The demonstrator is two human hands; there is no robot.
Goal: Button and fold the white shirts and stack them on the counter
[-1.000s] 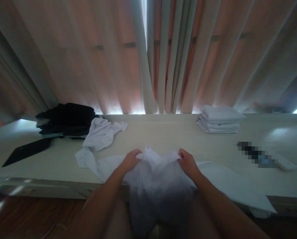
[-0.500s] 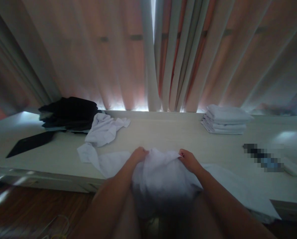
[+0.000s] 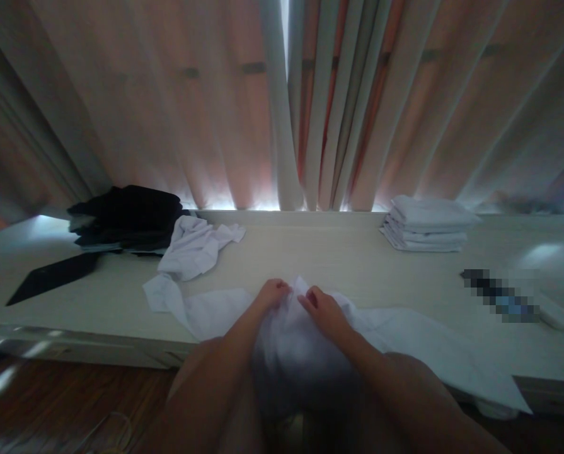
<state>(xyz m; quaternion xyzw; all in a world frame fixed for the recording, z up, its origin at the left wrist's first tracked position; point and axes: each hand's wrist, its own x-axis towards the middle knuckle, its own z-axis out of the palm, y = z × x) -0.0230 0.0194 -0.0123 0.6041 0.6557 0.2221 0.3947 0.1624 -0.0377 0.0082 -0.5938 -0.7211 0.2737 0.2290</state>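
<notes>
A white cloth [image 3: 404, 340] lies spread over the front edge of the pale table [image 3: 338, 265] and hangs down toward me. My left hand [image 3: 272, 294] pinches a raised fold of it near the middle. My right hand [image 3: 323, 310] grips the same fold just to the right, almost touching the left hand. Both hands have their fingers closed on the fabric. The lower part of the cloth is bunched between my forearms.
A crumpled white garment [image 3: 194, 249] lies at the left, beside a pile of dark clothes [image 3: 125, 217] and a flat black piece [image 3: 52, 285]. A stack of folded white cloths [image 3: 426, 224] sits at the back right. Curtains [image 3: 282, 107] hang behind the table.
My hands have come together on the cloth: the right hand moved left toward the left hand, gathering the top edge into one fold.
</notes>
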